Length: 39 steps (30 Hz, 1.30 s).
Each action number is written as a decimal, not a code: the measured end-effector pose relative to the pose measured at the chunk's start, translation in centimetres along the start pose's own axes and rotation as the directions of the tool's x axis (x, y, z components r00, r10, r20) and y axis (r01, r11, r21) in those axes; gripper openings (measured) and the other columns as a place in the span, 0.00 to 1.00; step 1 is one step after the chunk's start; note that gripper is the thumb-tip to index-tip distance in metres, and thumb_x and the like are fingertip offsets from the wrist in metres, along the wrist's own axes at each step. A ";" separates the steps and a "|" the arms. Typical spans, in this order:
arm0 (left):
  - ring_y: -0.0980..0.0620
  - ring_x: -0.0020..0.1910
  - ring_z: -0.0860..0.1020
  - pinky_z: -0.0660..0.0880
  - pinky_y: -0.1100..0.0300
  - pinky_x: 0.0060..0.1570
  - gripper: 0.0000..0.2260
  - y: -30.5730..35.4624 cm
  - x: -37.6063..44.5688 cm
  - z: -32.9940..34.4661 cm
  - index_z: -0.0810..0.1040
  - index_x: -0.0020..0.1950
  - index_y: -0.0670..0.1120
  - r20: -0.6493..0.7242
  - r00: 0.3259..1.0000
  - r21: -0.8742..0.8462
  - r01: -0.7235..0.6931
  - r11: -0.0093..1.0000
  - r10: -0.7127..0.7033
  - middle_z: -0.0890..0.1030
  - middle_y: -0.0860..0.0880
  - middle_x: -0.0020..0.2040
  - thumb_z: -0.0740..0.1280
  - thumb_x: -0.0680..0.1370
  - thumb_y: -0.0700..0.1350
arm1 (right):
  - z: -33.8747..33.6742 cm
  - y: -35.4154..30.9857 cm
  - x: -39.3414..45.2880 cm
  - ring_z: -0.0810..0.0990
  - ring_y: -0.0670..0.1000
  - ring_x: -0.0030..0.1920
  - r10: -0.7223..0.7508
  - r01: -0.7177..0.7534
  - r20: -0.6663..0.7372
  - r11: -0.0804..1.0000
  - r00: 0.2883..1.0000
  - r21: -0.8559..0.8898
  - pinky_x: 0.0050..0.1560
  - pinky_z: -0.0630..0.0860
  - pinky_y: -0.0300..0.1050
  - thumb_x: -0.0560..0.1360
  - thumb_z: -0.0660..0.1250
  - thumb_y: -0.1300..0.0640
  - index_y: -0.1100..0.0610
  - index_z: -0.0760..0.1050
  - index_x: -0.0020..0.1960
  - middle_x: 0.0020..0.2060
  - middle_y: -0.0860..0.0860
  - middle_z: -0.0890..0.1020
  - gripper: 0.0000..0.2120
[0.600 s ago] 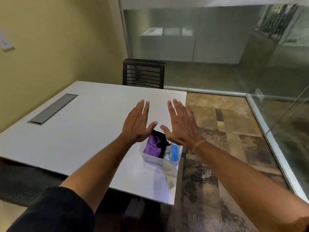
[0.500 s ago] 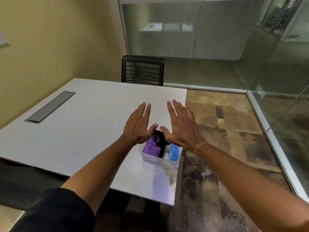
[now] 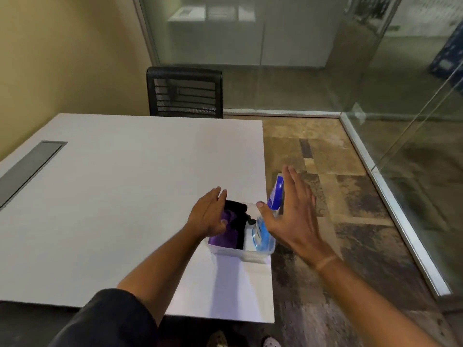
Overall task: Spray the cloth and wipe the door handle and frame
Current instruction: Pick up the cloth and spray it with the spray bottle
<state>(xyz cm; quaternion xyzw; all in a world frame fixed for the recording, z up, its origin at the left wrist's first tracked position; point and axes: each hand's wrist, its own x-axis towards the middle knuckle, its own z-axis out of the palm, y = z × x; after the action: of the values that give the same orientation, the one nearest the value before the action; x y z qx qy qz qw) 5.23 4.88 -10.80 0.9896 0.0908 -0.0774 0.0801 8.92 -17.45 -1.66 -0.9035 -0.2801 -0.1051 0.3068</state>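
Note:
A clear plastic bin (image 3: 233, 252) sits at the right edge of the white table (image 3: 120, 196). Inside it lie a purple cloth (image 3: 223, 237), a black cloth (image 3: 236, 216) and a spray bottle (image 3: 261, 234) with a blue and white head (image 3: 276, 194). My left hand (image 3: 209, 212) hovers over the purple cloth with its fingers straight. My right hand (image 3: 293, 209) is spread open just right of the bottle's head, thumb near the bottle, gripping nothing. No door handle is in view.
A black mesh chair (image 3: 185, 92) stands at the table's far side. Glass walls (image 3: 250, 46) with a metal floor rail (image 3: 390, 196) bound the room at back and right. A grey cable hatch (image 3: 27, 169) is set into the table's left part. Patterned carpet lies to the right.
Both hands have dropped closer to the bin and spread apart. The right hand moved rightward beside the spray bottle's head, the left lowered over the cloths. The camera tilted downward.

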 end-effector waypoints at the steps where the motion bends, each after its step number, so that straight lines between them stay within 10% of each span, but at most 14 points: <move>1: 0.45 0.81 0.51 0.52 0.54 0.78 0.40 -0.3 0.6 0.4 0.48 0.82 0.44 0.011 1.000 -0.005 -0.015 1.000 0.015 0.51 0.42 0.82 0.67 0.76 0.52 | 0.1 -0.1 0.0 0.60 0.57 0.76 0.015 -0.015 -0.004 1.000 1.000 0.002 0.74 0.56 0.56 0.72 0.69 0.44 0.59 0.54 0.78 0.77 0.56 0.61 0.43; 10: 0.41 0.75 0.65 0.63 0.50 0.73 0.32 -1.4 4.9 3.0 0.60 0.78 0.43 0.079 0.988 -0.041 -0.133 0.990 0.136 0.63 0.41 0.78 0.67 0.78 0.50 | 1.7 -0.7 -0.3 0.61 0.56 0.75 0.093 -0.094 -0.041 0.996 0.995 -0.011 0.72 0.64 0.60 0.72 0.68 0.45 0.59 0.53 0.78 0.77 0.55 0.61 0.42; 18: 0.42 0.52 0.76 0.67 0.54 0.42 0.10 -1.8 6.2 3.6 0.75 0.56 0.43 -0.072 0.982 -0.035 -0.179 0.983 0.176 0.78 0.44 0.52 0.64 0.77 0.45 | 2.0 -0.3 0.3 0.61 0.56 0.75 0.148 -0.149 -0.056 0.988 0.987 -0.027 0.71 0.65 0.60 0.71 0.68 0.44 0.58 0.54 0.78 0.76 0.54 0.61 0.42; 29: 0.47 0.41 0.77 0.73 0.56 0.37 0.15 -2.7 4.6 -0.5 0.74 0.46 0.47 -0.049 0.991 -0.359 -0.134 0.924 0.124 0.79 0.50 0.41 0.63 0.63 0.52 | 0.7 -2.6 1.0 0.63 0.56 0.74 0.119 -0.117 -0.049 0.992 0.992 0.040 0.73 0.62 0.58 0.70 0.68 0.50 0.61 0.58 0.77 0.75 0.56 0.64 0.40; 39: 0.57 0.27 0.70 0.65 0.66 0.29 0.10 -4.1 0.9 -7.3 0.71 0.37 0.45 -0.036 0.996 -0.838 0.013 0.545 -0.080 0.78 0.52 0.28 0.72 0.65 0.44 | 1.9 -5.3 2.8 0.66 0.48 0.71 0.006 -0.010 0.023 0.979 1.000 0.203 0.69 0.57 0.28 0.71 0.67 0.62 0.56 0.60 0.77 0.71 0.52 0.69 0.35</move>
<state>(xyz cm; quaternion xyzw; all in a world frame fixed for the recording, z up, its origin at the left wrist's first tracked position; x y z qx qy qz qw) 6.37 10.30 -4.42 0.8313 0.1458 0.0079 0.5362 8.23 -11.62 0.51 -0.8698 -0.2891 -0.0647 0.3945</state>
